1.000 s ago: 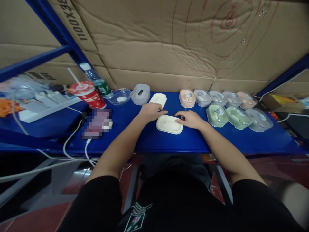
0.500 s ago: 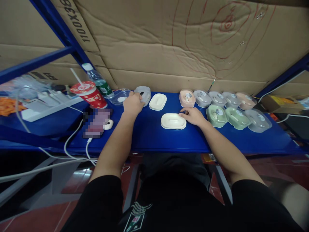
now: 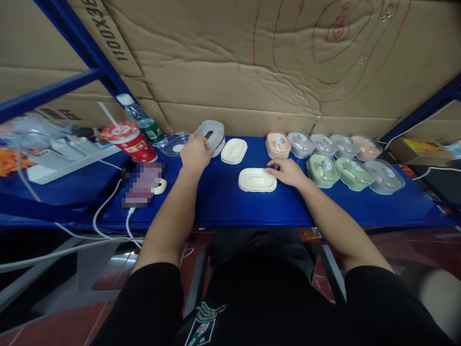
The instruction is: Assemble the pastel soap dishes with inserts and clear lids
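Note:
My left hand is closed on the near left edge of a grey box part, which is tilted up near the back of the blue table. Beside it on the left lies a clear lid with a round white sticker, partly behind the hand. My right hand rests with curled, parted fingers at the right end of a cream oval piece, its fingertips touching the rim. A second cream piece lies between the grey part and that one.
Several lidded boxes in pink, grey and green stand at the right. On the left are a red cup with a straw, a water bottle, a blurred-out phone and white cables. Cardboard rises behind.
The grey box part has been tilted up from the table by my left hand. My right hand stays beside the near cream piece. The view has shifted slightly.

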Demonstrator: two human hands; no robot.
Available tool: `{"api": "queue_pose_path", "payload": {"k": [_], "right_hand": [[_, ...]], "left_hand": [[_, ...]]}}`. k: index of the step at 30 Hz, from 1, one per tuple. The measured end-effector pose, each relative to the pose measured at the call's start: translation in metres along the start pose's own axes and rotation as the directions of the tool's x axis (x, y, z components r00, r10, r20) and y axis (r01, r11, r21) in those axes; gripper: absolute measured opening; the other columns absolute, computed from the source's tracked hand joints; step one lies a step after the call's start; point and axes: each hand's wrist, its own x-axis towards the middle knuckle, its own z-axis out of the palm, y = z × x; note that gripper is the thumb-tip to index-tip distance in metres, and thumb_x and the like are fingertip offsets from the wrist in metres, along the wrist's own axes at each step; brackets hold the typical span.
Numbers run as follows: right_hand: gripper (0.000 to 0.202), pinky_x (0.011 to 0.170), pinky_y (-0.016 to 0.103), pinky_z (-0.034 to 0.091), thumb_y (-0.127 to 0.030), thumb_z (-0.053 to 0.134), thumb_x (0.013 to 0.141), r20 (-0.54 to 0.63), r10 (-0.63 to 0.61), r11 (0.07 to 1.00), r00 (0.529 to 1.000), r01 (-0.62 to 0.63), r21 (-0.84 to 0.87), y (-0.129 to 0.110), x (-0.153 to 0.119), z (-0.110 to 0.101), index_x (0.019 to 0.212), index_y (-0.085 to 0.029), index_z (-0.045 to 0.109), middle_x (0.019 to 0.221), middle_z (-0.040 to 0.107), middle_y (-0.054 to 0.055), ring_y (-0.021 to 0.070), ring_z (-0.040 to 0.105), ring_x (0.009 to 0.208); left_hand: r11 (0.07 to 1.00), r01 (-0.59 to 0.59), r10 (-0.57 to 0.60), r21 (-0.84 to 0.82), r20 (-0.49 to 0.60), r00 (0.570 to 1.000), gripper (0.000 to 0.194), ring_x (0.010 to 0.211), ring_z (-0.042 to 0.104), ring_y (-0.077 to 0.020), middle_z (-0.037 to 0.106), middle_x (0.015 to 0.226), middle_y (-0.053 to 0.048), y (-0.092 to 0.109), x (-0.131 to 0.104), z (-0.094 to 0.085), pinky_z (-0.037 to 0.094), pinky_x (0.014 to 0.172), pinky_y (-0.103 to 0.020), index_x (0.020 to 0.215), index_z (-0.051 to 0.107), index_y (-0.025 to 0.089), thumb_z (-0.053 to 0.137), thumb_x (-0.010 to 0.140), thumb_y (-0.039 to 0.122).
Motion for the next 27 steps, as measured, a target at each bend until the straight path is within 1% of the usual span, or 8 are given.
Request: {"api": "queue_pose_path", "payload": {"k": [5,8,10,13,16,18,22,27], "right_hand": [[0.034,0.071,0.033,0.046,-0.046,0.072,0.097,-0.020,-0.003,1.000,1.000,0.003,0.018,0.000,-0.001,0.000,0.117,-0.021,0.081,0.087,0.079,0.005,0.0228,0.072,0.080],[0.039,0.074,0.034,0.049,-0.046,0.071,0.097,-0.082,-0.022,0.997,0.996,0.027,0.066,-0.002,-0.002,-0.001,0.126,-0.021,0.077,0.087,0.079,0.005,0.0239,0.072,0.081],[0.047,0.078,0.036,0.051,-0.048,0.070,0.098,-0.154,-0.036,0.993,0.987,0.052,0.102,-0.005,-0.004,-0.002,0.136,-0.020,0.071,0.088,0.079,0.005,0.0252,0.072,0.082],[0.060,0.082,0.039,0.054,-0.055,0.068,0.099,-0.241,-0.045,0.986,0.970,0.082,0.145,-0.009,-0.007,-0.005,0.148,-0.020,0.061,0.092,0.078,0.006,0.0263,0.071,0.082],[0.069,0.079,0.039,0.054,-0.063,0.065,0.100,-0.282,-0.027,0.978,0.959,0.084,0.192,-0.011,-0.007,-0.007,0.153,-0.019,0.055,0.097,0.077,0.008,0.0255,0.069,0.079],[0.066,0.075,0.038,0.052,-0.070,0.062,0.100,-0.319,0.005,0.963,0.948,0.081,0.256,-0.010,-0.006,-0.006,0.143,-0.020,0.060,0.093,0.075,0.008,0.0242,0.067,0.077],[0.061,0.066,0.033,0.045,-0.082,0.064,0.091,-0.390,0.063,0.901,0.919,0.116,0.418,-0.004,-0.002,-0.002,0.102,-0.023,0.066,0.075,0.063,0.001,0.0182,0.054,0.066],[0.069,0.059,0.030,0.034,-0.087,0.070,0.083,-0.366,0.080,0.881,0.927,0.106,0.461,-0.008,-0.002,-0.001,0.065,-0.025,0.045,0.060,0.046,-0.004,0.0135,0.039,0.059]], "left_hand": [[0.999,-0.001,-0.001,-0.038,-0.045,0.999,0.027,0.120,0.071,-0.0363,0.063,0.137,-0.014,0.001,-0.001,-0.003,0.059,0.105,-0.053,0.103,0.063,0.023,0.084,0.087,0.031],[0.979,-0.134,0.110,-0.154,-0.154,0.982,0.028,0.113,0.072,-0.0286,0.067,0.137,-0.012,0.008,-0.005,-0.003,0.059,0.104,-0.045,0.108,0.058,0.024,0.079,0.091,0.032],[0.935,-0.222,0.174,-0.276,-0.187,0.967,0.031,0.099,0.074,-0.0219,0.071,0.129,-0.008,0.016,-0.010,-0.001,0.060,0.095,-0.039,0.114,0.054,0.025,0.075,0.094,0.035],[0.851,-0.267,0.222,-0.453,-0.150,0.963,0.033,0.077,0.071,-0.0165,0.073,0.102,-0.002,0.032,-0.022,0.008,0.059,0.076,-0.032,0.122,0.048,0.027,0.067,0.099,0.041],[0.777,-0.237,0.278,-0.583,-0.020,0.960,0.033,0.065,0.067,-0.0156,0.065,0.081,0.003,0.047,-0.037,0.016,0.055,0.064,-0.029,0.126,0.046,0.029,0.059,0.104,0.049],[0.715,-0.195,0.305,-0.671,0.049,0.951,0.033,0.056,0.063,-0.0149,0.060,0.074,0.004,0.054,-0.042,0.019,0.051,0.057,-0.028,0.125,0.046,0.029,0.055,0.105,0.055],[0.559,-0.099,0.320,-0.824,0.104,0.942,0.042,0.043,0.050,-0.0135,0.051,0.061,0.007,0.058,-0.039,0.020,0.040,0.045,-0.027,0.120,0.050,0.027,0.053,0.104,0.066],[0.537,0.051,0.309,-0.842,0.252,0.917,0.039,0.042,0.045,-0.0111,0.052,0.062,0.005,0.059,-0.036,0.028,0.035,0.042,-0.025,0.110,0.062,0.024,0.055,0.105,0.063]]}}
